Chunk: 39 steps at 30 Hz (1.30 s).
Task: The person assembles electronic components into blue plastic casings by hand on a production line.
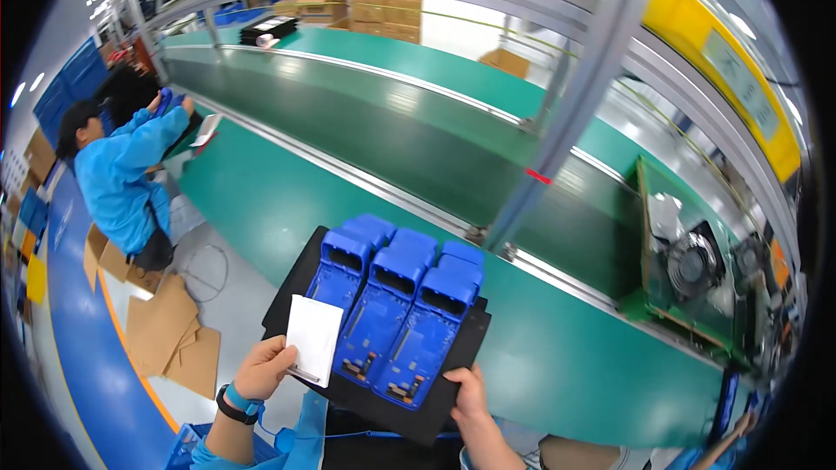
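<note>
My left hand (263, 369) is closed on a white rectangular pad (314, 336), thumb on its face near the lower edge. This pad covers part of the leftmost of several blue plastic housings (378, 338), which lie side by side on a black board (370, 402). Each housing has a raised end with a dark rectangular opening, and small electronic parts show near the bottom of two of them. At the board's right edge, my right hand (471, 393) grips it with the thumb on top; its other fingers are partly hidden beneath.
A green worktop (557, 357) runs beside a dark green conveyor belt (418, 122). A metal post (570, 113) rises just beyond the housings. At right stands a green-framed box with a fan (694, 263). On the left, a person in blue (131, 170) works; flattened cardboard (165, 322) lies on the floor.
</note>
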Tool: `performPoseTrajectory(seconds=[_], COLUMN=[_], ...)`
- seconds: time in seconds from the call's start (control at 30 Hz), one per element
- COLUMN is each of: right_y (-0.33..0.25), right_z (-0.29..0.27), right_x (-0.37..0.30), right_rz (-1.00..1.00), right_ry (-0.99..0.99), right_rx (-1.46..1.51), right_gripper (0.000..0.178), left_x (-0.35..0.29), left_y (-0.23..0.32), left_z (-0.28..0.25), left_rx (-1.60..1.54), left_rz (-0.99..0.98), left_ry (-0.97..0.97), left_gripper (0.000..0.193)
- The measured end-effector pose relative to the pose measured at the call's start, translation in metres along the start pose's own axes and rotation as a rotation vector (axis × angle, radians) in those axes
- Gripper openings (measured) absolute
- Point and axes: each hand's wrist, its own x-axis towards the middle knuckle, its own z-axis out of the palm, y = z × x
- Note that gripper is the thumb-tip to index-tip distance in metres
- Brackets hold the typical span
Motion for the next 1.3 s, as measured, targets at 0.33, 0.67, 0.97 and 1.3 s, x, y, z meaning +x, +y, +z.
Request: performPoseTrajectory(seconds=[0.33, 0.67, 0.97, 1.3], right_y=[-0.055, -0.089, -0.113, -0.103], right_z=[-0.141, -0.147, -0.027, -0.023], right_x=[-0.078, -0.075, -0.083, -0.072], right_rz=[-0.249, -0.977, -1.134, -0.925], right_ry=[0.323, 0.949, 0.014, -0.115], right_rx=[0.092, -0.875, -1.298, -1.272], right_gripper=[0.055, 0.038, 0.023, 0.019], left_x=[0.056, 0.083, 0.088, 0.083], left_y=[0.019, 0.003, -0.001, -0.002], left_z=[0.155, 0.236, 0.241, 0.235], left_rx=[0.100, 0.100, 0.314, 0.283], left_rz=[-0.116, -0.022, 0.071, 0.100], left_ry=[-0.395, -0.554, -0.603, -0.578], left_gripper=[0.033, 0.025, 0.019, 0.019])
